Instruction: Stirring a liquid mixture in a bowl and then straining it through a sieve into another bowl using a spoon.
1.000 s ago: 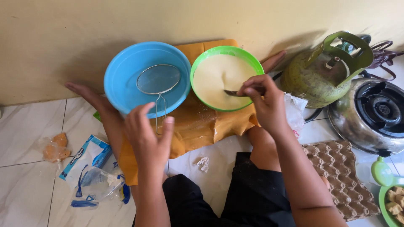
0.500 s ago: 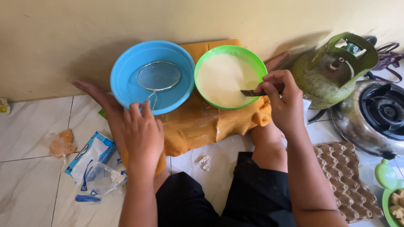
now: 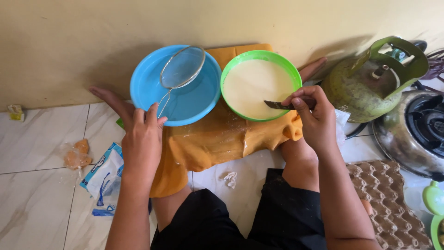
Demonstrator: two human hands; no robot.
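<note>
My left hand point(image 3: 142, 139) grips the wire handle of a metal mesh strainer point(image 3: 182, 67), which is tilted up over a blue plastic bowl point(image 3: 148, 95). A green bowl point(image 3: 291, 74) filled with pale creamy batter point(image 3: 252, 85) stands beside it on the right. My right hand point(image 3: 313, 113) holds a dark flat utensil point(image 3: 276, 105) whose tip reaches over the green bowl's near rim. Both bowls rest on an orange cloth point(image 3: 217, 139) spread over the tiled floor and my legs.
A green gas cylinder point(image 3: 365, 85) and a steel gas stove point(image 3: 416, 132) stand at the right. A cardboard egg tray point(image 3: 388, 199) lies at the lower right. A blue and white plastic bag point(image 3: 104, 173) and an orange wrapper point(image 3: 76, 155) lie at the left. A wall rises behind.
My left hand has taken the strainer's handle and lifted the strainer from flat in the blue bowl to a tilt. My right hand has drawn the utensil back to the green bowl's rim.
</note>
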